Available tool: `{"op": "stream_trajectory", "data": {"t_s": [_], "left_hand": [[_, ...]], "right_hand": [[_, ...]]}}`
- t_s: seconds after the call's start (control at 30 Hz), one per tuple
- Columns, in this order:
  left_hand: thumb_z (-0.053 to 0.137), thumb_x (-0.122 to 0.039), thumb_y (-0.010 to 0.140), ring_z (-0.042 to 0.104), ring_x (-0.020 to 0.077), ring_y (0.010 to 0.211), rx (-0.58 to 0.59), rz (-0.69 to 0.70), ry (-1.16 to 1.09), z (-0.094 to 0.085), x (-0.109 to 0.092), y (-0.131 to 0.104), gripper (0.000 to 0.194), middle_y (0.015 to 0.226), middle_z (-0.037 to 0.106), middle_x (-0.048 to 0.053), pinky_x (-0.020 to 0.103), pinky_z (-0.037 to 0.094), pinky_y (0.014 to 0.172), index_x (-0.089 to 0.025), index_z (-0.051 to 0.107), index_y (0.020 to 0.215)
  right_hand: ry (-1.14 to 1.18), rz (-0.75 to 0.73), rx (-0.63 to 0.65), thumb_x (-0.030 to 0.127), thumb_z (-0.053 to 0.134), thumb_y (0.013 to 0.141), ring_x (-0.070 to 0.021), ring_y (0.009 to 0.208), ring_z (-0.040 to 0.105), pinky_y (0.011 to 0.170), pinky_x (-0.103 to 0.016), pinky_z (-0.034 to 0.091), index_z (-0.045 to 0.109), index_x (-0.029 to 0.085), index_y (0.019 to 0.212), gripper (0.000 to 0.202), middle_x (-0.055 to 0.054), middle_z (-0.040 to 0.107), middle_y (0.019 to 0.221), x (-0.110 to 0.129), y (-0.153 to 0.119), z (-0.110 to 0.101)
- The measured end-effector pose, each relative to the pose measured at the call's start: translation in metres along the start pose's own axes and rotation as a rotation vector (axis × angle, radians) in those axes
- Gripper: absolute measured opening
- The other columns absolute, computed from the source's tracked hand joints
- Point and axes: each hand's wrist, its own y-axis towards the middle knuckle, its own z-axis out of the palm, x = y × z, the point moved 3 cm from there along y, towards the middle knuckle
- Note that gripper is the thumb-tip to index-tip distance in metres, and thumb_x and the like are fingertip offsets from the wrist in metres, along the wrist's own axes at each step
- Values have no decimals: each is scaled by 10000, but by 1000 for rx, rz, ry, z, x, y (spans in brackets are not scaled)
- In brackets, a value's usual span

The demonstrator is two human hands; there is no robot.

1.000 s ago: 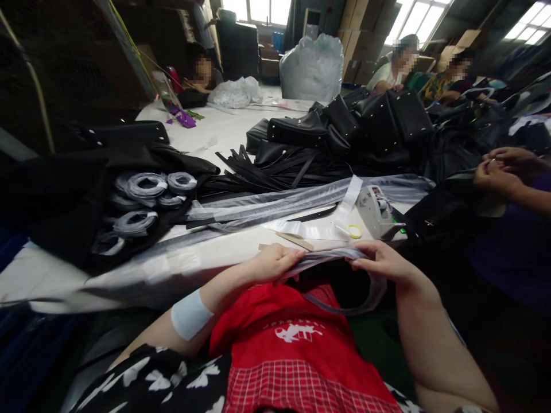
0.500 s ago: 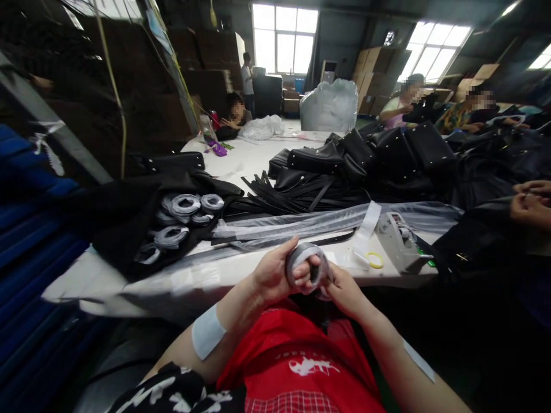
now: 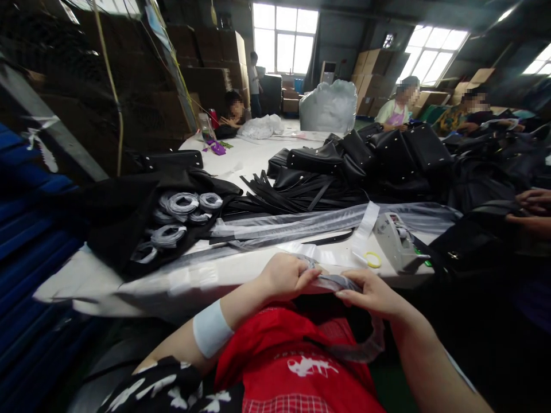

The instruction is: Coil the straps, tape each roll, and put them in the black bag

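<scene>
A plastic-wrapped strap, grey and partly see-through, stretches between my two hands above the table's front edge. My left hand is closed around one part of it, thumb on top. My right hand pinches the strap between thumb and fingers. From the right hand a loose end curves down in front of the red apron. Long wrapped straps lie across the table just beyond. Several coiled wrapped straps rest on black cloth to the left.
A tape dispenser stands right of my hands, with a yellow ring beside it. Black bags and loose black straps are heaped farther back on the white table. A co-worker's hands are at the far right.
The strap was coiled around my left fingers; now it is drawn out between both hands with a loop hanging down. My right hand has moved right, and the left hand has turned palm down.
</scene>
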Motion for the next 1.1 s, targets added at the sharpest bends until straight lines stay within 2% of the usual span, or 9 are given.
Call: {"op": "stream_trajectory", "data": {"t_s": [0.1,0.2,0.3,0.5,0.7,0.87,0.93,1.0,1.1], "left_hand": [[312,-539,951,376,125,450,222,-111,-188,8,6,0,612,458,421,-2,254,283,516,-191,525,494],[395,-664,882,356,102,426,412,-184,-451,14,8,-3,630,449,425,-17,236,257,455,-172,563,526],[433,-726,829,302,85,354,464,-324,-712,15,10,-6,658,397,402,-26,240,219,387,-154,620,565],[415,-685,866,268,69,267,313,-477,-1140,9,11,-4,662,311,354,-44,223,281,344,-120,659,622],[373,-626,916,301,68,255,117,-484,-1365,7,14,-2,660,286,313,-61,206,372,384,-108,643,607],[305,-594,953,311,70,263,21,-424,-1413,-2,12,3,678,304,314,-62,216,407,423,-98,646,641],[283,-583,961,349,77,302,-27,-359,-1460,-8,11,7,669,348,338,-60,242,448,481,-88,662,720],[293,-575,961,502,117,448,-175,-240,-1423,-14,12,11,619,481,478,-18,294,507,617,-87,670,908],[350,-584,943,625,224,863,-474,-30,-930,-19,15,12,550,883,646,99,395,486,872,-128,611,1104]], "right_hand": [[-173,28,-82,407,645,850,-173,709,557,637,-252,430,692,165,844,246,-16,644,750,-23,7,0],[-129,51,-17,409,577,891,-187,746,594,680,-267,459,694,165,845,275,-23,667,777,-36,11,10],[-3,64,29,467,500,933,-217,837,643,781,-317,501,706,164,937,367,-50,708,870,-40,12,16],[40,27,-13,532,426,962,-272,1237,536,1118,-457,328,626,212,1258,480,-70,637,1292,-43,18,18],[5,22,-116,504,559,901,-281,1231,538,1089,-470,374,485,194,1367,565,-121,581,1341,-51,22,22],[-96,-20,-339,427,714,783,-301,1284,473,1096,-460,359,337,200,1454,802,-142,455,1445,-59,28,19],[-113,-19,-409,410,673,815,-290,1203,529,1050,-450,398,392,194,1418,700,-136,525,1363,-59,31,25],[-83,23,-386,440,579,879,-247,991,619,924,-409,478,517,172,1306,508,-108,648,1124,-54,32,39],[78,56,-95,500,438,952,-155,647,587,686,-303,502,645,151,1081,426,-22,632,705,-32,25,71]]}}
